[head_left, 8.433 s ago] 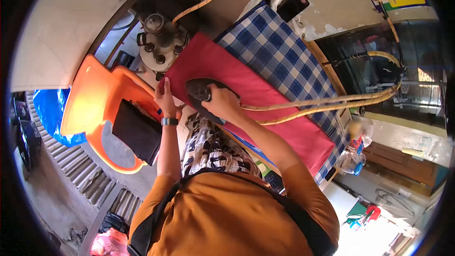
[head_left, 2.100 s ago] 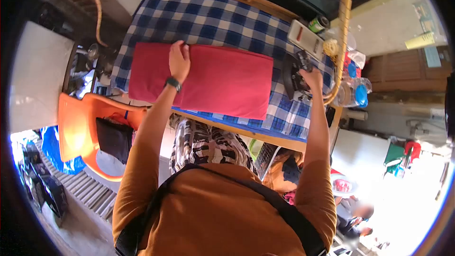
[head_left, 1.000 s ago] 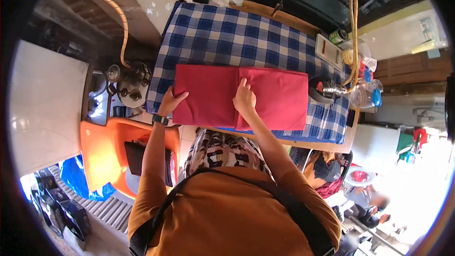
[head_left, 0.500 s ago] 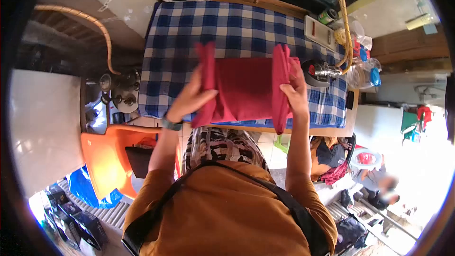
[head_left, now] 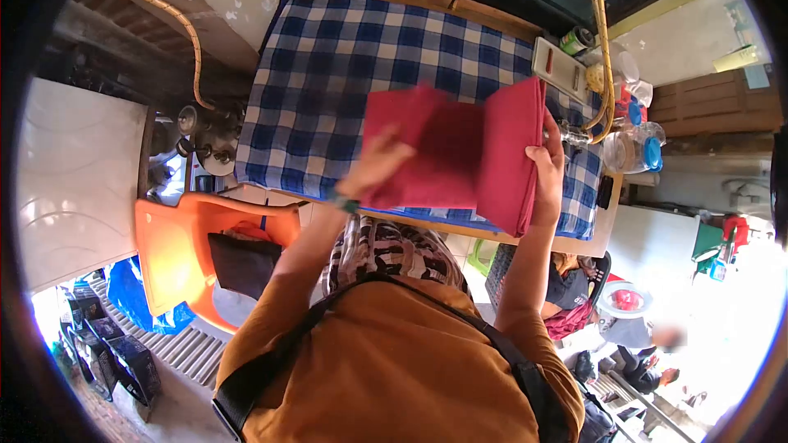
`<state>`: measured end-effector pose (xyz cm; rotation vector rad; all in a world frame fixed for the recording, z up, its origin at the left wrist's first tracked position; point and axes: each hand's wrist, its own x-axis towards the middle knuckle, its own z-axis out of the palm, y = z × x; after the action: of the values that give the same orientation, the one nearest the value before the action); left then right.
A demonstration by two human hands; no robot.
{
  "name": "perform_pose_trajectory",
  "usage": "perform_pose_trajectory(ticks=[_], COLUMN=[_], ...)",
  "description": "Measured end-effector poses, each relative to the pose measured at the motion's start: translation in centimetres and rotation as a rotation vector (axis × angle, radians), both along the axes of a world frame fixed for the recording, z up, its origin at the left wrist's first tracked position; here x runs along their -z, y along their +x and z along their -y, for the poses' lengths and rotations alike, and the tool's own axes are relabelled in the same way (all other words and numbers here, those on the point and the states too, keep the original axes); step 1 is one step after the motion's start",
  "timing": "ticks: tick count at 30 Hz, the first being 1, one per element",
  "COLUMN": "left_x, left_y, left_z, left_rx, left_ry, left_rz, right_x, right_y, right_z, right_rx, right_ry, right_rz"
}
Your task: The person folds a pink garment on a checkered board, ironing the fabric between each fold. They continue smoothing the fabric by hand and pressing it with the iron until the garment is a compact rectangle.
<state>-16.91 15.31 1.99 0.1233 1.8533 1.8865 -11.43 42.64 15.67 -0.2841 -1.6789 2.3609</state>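
Red cloth (head_left: 460, 156) lifted off bench (head_left: 328, 74), held up in air over near right part of blue check cover. Folded; right part hangs as thicker doubled flap, left part spread flatter.

L hand (head_left: 379, 166) clamped on cloth's lower left edge, fingers behind fabric, thumb side toward camera; watch band at wrist. R hand (head_left: 548, 168) clamped on cloth's right edge, fingers wrapped round fold, arm rising from below.

Bench covered w/ check cloth, wooden rim showing at far and near edges. At right end: white flat box (head_left: 552, 61), small can (head_left: 581, 38), clear bottles w/ blue caps (head_left: 636, 135), all crowded tog. Iron mostly hidden behind cloth, only a bit showing by R hand. Braided hose (head_left: 603, 25) hangs down over right end.

Left of bench: metal boiler w/ valves (head_left: 201, 143), second hose curving to it. Orange chair (head_left: 189, 238) nearer, dark folded item on seat. Another person seated far lower right, well apart.
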Motion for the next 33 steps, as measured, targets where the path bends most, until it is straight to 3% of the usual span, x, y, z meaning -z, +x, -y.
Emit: perform_pose_trajectory(ticks=[1, 3, 4, 9, 11, 15, 18, 20, 21, 23, 25, 27, 29, 31, 33], left_x=[-3.9, -5.2, -9.2, 1.6, 6.1, 7.1, 3.4, -4.0, -5.3, -6.7, -6.7, -9.5, -8.2, -0.1, 3.5], left_y=[-1.7, -3.9, -3.5, -4.6, -5.0, -4.9, -5.2, -4.4, -4.4, -4.2, -3.9, -1.7, 0.4, 1.5, 1.4], left_z=[3.9, 12.4, 13.5, 22.6, 24.2, 23.7, 20.8, 16.0, 14.4, 11.5, 6.8, 0.8, -5.3, -10.9, -11.8], left_rx=[0.040, -0.072, -0.185, -0.277, -0.077, -0.258, -0.370, -0.212, -0.209, 0.022, 0.154, 0.260, 0.217, 0.030, 0.094], left_ry=[0.025, 0.003, 0.236, 0.070, -0.308, -0.296, -0.364, 0.098, 0.099, -0.039, -0.241, -0.243, -0.295, -0.568, -0.575], left_rz=[-0.006, 0.065, 0.197, 0.237, 0.105, 0.127, 0.255, 0.174, 0.175, -0.056, -0.503, -0.106, -0.113, -0.510, -0.463], right_x=[-0.4, -0.3, -0.1, 0.9, 2.1, 1.4, 0.5, 0.3, 0.0, -0.1, 0.3, 0.8, 0.7, 0.8, 1.2], right_y=[0.1, 0.0, 0.0, -0.8, -1.1, -1.1, -0.8, -0.7, -0.7, -0.7, -0.8, -0.9, -1.1, -1.2, -1.2], right_z=[0.0, -0.5, -0.6, 0.6, 0.3, 0.4, 0.0, -0.3, -0.3, -0.2, -0.2, -0.3, 0.1, 0.2, 0.0], right_rx=[0.026, 0.038, 0.029, -0.071, -0.069, -0.043, -0.063, -0.043, -0.050, -0.059, -0.096, -0.104, -0.104, -0.110, -0.107], right_ry=[-0.045, -0.111, -0.116, -0.102, -0.075, -0.093, -0.083, -0.092, -0.086, -0.081, -0.110, -0.096, -0.078, -0.060, -0.036], right_rz=[-0.002, -0.013, -0.013, 0.008, 0.004, -0.014, -0.006, -0.014, -0.019, -0.026, -0.039, -0.041, -0.040, -0.041, -0.032])
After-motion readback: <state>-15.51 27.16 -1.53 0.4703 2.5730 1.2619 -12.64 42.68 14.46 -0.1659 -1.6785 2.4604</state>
